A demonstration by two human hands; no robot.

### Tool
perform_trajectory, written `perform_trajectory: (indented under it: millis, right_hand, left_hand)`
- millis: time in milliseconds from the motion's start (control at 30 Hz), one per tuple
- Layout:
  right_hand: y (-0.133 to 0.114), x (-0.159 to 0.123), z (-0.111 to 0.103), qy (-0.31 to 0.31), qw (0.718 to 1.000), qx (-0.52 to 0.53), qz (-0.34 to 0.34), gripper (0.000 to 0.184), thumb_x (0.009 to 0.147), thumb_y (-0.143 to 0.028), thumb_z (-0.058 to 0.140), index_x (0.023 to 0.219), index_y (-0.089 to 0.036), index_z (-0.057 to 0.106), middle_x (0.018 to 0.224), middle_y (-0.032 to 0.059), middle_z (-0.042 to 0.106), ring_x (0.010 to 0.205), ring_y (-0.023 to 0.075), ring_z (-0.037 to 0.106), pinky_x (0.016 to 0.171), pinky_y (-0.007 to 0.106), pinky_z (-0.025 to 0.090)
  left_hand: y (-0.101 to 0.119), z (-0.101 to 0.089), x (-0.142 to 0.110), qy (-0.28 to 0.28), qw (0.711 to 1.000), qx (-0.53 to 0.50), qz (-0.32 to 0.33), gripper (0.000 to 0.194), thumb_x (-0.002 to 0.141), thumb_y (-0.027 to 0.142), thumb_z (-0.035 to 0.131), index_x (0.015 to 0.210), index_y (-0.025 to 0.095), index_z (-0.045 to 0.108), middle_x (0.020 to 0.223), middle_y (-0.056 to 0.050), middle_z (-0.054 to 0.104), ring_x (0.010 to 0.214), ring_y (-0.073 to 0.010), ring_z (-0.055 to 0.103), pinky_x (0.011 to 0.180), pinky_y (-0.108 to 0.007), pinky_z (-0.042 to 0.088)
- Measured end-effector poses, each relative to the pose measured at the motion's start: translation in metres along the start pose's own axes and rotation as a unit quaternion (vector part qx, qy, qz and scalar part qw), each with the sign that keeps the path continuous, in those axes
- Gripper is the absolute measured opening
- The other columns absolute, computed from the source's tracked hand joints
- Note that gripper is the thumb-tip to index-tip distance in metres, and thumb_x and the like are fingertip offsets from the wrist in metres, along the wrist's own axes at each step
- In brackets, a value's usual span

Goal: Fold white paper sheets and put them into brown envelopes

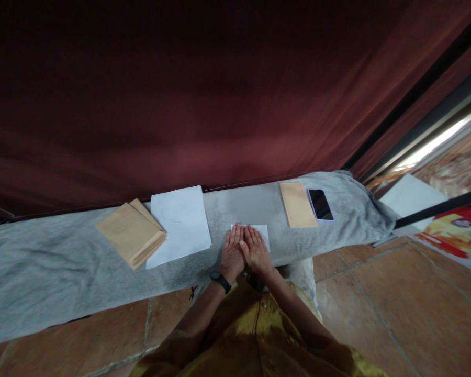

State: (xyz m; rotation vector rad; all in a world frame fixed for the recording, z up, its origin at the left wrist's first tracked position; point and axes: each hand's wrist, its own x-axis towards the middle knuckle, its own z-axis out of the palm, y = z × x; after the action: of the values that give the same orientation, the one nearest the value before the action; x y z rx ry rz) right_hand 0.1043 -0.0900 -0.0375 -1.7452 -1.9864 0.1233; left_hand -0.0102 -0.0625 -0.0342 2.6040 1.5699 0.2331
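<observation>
My left hand (pixel 232 252) and my right hand (pixel 255 249) lie flat, side by side, fingers stretched out, pressing on a small folded white paper (pixel 261 231) on the grey cloth (pixel 63 272). Most of that paper is hidden under my palms. A black band sits on my left wrist. To the left lie a stack of white sheets (pixel 180 222) and a pile of brown envelopes (pixel 131 233). To the right rests a single brown envelope (pixel 297 204) with a dark phone (pixel 320 204) beside it.
A dark red curtain (pixel 180 94) hangs right behind the cloth strip. Terracotta floor tiles (pixel 377 298) surround me. A white sheet (pixel 410 196), a black bar (pixel 439 208) and a colourful printed poster (pixel 459 230) lie at the right.
</observation>
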Motion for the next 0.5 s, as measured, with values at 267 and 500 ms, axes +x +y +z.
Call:
perform_trajectory:
  millis: [267, 500]
  right_hand:
    - [0.024, -0.011, -0.006, 0.012, 0.997, -0.074, 0.0, 0.059, 0.107, -0.041, 0.033, 0.155, -0.008, 0.037, 0.158, 0.0182, 0.041, 0.149, 0.0269, 0.036, 0.121, 0.047, 0.031]
    - [0.043, -0.017, -0.016, 0.008, 0.994, -0.105, 0.012, 0.063, 0.107, -0.045, 0.032, 0.156, -0.007, 0.034, 0.158, 0.019, 0.041, 0.147, 0.0297, 0.038, 0.12, 0.048, 0.03]
  left_hand:
    - [0.005, -0.008, 0.002, -0.002, 1.0, 0.006, -0.017, 0.062, 0.096, 0.022, 0.035, 0.156, 0.005, 0.032, 0.165, -0.017, 0.03, 0.155, -0.0265, 0.022, 0.126, -0.047, 0.021]
    - [0.004, -0.01, 0.001, 0.018, 0.999, 0.002, -0.037, 0.062, 0.099, 0.033, 0.036, 0.155, 0.005, 0.034, 0.163, -0.017, 0.032, 0.154, -0.0268, 0.025, 0.125, -0.047, 0.023]
